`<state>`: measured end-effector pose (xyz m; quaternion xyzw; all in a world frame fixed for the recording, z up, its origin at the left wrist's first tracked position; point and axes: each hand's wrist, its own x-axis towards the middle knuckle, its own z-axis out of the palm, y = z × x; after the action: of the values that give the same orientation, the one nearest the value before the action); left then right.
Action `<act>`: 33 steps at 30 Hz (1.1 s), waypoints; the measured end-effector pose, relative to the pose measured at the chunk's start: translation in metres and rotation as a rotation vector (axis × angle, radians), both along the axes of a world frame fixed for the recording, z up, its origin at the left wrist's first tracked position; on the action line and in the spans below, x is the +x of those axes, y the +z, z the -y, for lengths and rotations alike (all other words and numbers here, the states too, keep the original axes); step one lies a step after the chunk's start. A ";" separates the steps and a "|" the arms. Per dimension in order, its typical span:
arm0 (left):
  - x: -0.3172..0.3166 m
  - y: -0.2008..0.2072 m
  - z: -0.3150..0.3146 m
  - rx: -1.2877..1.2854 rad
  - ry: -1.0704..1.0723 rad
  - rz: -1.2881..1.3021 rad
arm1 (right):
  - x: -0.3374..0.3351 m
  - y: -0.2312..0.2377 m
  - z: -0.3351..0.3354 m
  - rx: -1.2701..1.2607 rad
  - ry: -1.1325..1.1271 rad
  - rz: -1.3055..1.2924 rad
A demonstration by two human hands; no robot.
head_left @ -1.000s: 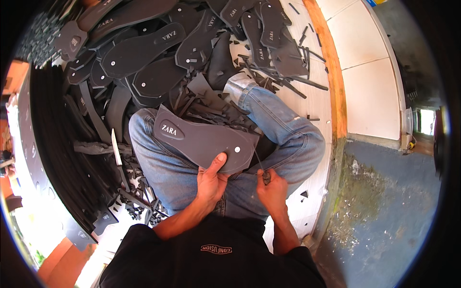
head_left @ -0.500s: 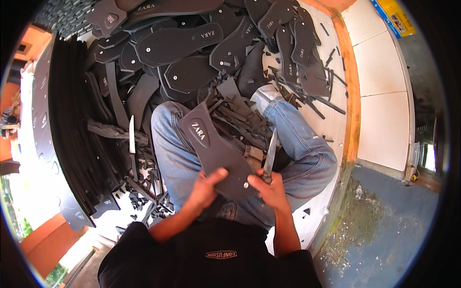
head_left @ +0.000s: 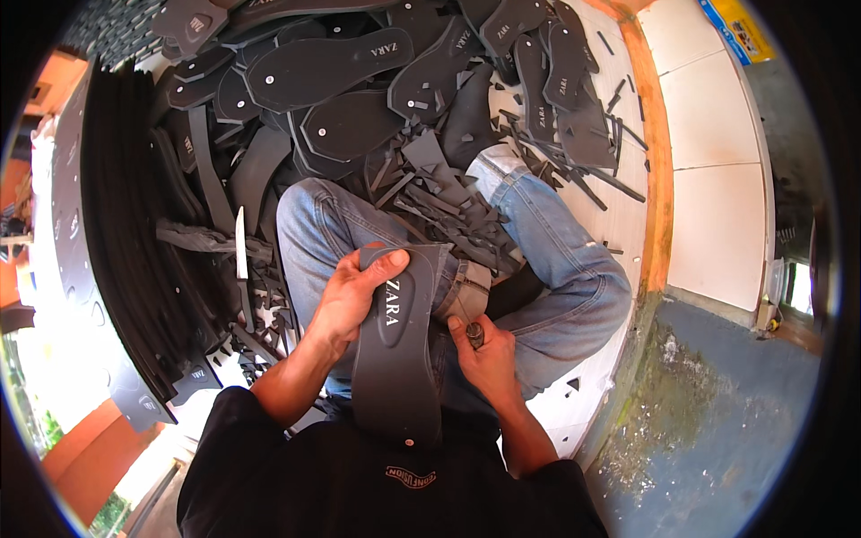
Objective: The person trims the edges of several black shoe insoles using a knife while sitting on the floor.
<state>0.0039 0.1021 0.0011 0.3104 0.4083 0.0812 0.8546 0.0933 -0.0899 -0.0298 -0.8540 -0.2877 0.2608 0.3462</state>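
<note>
My left hand (head_left: 354,296) is closed on the upper end of a black foam shoe sole (head_left: 395,377), thumb on top and fingers underneath. The sole hangs lengthwise over my lap, its wide end with a small round rivet against my shirt. To the right of it, my right hand (head_left: 489,359) is wrapped round the dark handle (head_left: 474,334) of a knife. That knife points away from me, so its blade barely shows. A second knife (head_left: 240,247), with a pale blade, lies left of my left knee.
Cut black soles (head_left: 327,72) are heaped beyond my legs. Foam offcuts (head_left: 448,202) lie between my legs and to the right. A stack of black sheets (head_left: 134,224) stands at the left. A wooden strip (head_left: 659,206) edges the white floor on the right.
The sole has been turned end for end, its rivet end now toward me. My left hand has moved up to its far end; my right hand has let go of it and keeps the knife.
</note>
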 end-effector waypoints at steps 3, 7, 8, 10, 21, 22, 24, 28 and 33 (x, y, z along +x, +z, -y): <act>0.003 0.005 0.003 0.017 -0.009 -0.026 | -0.002 -0.003 0.000 -0.006 -0.006 0.003; 0.002 0.003 0.000 0.026 -0.088 0.012 | -0.002 -0.006 0.001 -0.014 0.000 0.044; 0.002 0.003 0.001 0.042 -0.112 0.007 | -0.001 -0.006 0.002 -0.026 0.003 0.041; 0.002 -0.003 0.002 0.133 -0.191 0.028 | 0.005 -0.006 0.002 -0.034 0.050 0.058; -0.011 -0.025 -0.005 0.301 0.139 -0.172 | 0.061 -0.004 -0.039 0.208 -0.108 0.074; -0.012 -0.020 -0.018 0.114 0.380 -0.083 | 0.066 -0.006 -0.030 0.246 -0.212 0.051; -0.023 -0.028 -0.036 0.114 0.695 0.098 | 0.073 0.001 -0.009 0.193 -0.378 -0.124; 0.004 -0.025 0.003 -0.080 0.371 0.276 | 0.060 0.003 0.024 0.131 -0.460 -0.112; 0.046 -0.008 0.066 -0.300 0.215 0.272 | 0.036 0.015 0.030 -0.032 -0.295 0.088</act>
<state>0.0503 0.0363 -0.0070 0.1208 0.3276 0.1511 0.9248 0.1290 -0.1198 -0.0144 -0.9030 -0.1699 0.1741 0.3541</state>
